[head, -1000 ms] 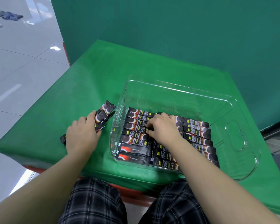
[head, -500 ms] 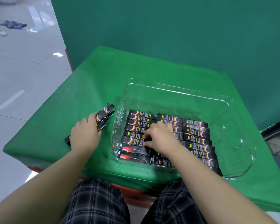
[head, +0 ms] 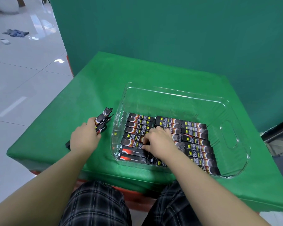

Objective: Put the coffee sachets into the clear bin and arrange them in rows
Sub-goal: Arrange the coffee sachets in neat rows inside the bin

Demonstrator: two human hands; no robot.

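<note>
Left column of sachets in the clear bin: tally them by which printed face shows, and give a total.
Sachets with the dark cup print up: 6
Sachets with the red swirl up: 2
Total: 8

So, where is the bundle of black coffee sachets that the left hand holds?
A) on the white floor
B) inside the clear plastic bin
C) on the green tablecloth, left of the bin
C: the left hand grips the bundle of black coffee sachets over the green tablecloth, outside the left wall of the clear plastic bin.
</note>
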